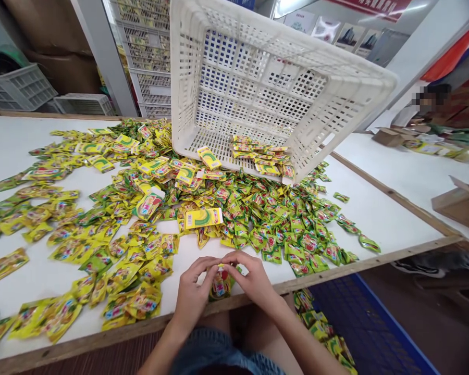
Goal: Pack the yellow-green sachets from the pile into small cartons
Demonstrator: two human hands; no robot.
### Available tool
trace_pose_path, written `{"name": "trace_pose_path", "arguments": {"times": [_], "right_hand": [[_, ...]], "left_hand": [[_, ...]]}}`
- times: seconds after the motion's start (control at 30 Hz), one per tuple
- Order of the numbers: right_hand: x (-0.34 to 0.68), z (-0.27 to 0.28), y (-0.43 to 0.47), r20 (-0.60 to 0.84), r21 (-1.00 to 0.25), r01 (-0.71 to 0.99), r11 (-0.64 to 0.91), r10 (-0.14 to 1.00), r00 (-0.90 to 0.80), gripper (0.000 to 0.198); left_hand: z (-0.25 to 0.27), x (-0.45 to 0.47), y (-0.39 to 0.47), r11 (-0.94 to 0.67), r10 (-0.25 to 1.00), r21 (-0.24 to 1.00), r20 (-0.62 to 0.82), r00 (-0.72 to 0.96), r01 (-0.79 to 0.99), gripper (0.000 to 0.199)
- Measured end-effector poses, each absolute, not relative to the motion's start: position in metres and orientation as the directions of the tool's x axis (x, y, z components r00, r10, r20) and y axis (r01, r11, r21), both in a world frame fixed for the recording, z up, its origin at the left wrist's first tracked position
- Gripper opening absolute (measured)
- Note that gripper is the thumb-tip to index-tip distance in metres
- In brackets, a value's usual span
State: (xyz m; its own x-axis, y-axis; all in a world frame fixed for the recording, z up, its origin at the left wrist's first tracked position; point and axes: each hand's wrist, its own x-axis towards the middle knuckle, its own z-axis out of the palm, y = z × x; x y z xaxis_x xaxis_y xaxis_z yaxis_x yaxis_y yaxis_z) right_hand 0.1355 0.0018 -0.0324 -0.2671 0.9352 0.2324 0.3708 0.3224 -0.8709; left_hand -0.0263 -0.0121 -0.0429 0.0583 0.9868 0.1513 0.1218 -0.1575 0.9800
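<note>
Close to the table's front edge, my left hand [193,291] and my right hand [254,281] meet, thumbs and forefingers pinched at the top of a small printed candy packet [220,285]. Its lower part shows below my fingers, with red, green and yellow print; the top edge is mostly covered by my fingertips. Just beyond my hands lies a flat yellow carton [204,218]. Yellow candy packets [140,302] are spread to the left, and green candy packets [308,242] are heaped to the right.
A white plastic crate [312,151] lies tipped on its side across the pile, small cartons inside it. A blue crate [359,323] holding packets stands below the table at right. An open cardboard box [459,203] and a person [426,104] are at the far right.
</note>
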Motion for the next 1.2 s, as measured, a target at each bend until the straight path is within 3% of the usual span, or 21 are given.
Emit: {"name": "trace_pose_path", "arguments": {"times": [0.1, 0.3, 0.7, 1.0, 1.2], "right_hand": [[0.134, -0.031, 0.000, 0.262, -0.830, 0.417, 0.370, 0.919, -0.295, 0.016], [0.137, -0.022, 0.007, 0.189, -0.800, 0.505, 0.325, 0.935, -0.301, 0.014], [0.143, -0.011, 0.022, 0.100, -0.844, 0.460, 0.276, 0.923, -0.371, 0.015], [0.138, -0.029, 0.011, 0.181, -0.903, 0.323, 0.282, 0.934, -0.308, 0.015], [0.131, -0.047, -0.003, 0.189, -0.946, 0.227, 0.233, 0.962, -0.198, 0.018]], "left_hand": [[-0.042, -0.025, -0.012, -0.122, 0.992, 0.982, 0.119, 0.033, 0.141, 0.016], [-0.036, -0.022, -0.007, -0.094, 0.995, 0.973, 0.086, 0.048, 0.210, 0.016], [-0.021, -0.022, 0.003, -0.071, 0.993, 0.953, 0.041, 0.107, 0.294, 0.019], [-0.038, -0.029, -0.009, -0.071, 0.995, 0.988, 0.060, 0.085, 0.137, 0.017], [-0.034, -0.025, -0.007, 0.001, 0.998, 0.983, -0.013, 0.065, 0.184, 0.017]]}}
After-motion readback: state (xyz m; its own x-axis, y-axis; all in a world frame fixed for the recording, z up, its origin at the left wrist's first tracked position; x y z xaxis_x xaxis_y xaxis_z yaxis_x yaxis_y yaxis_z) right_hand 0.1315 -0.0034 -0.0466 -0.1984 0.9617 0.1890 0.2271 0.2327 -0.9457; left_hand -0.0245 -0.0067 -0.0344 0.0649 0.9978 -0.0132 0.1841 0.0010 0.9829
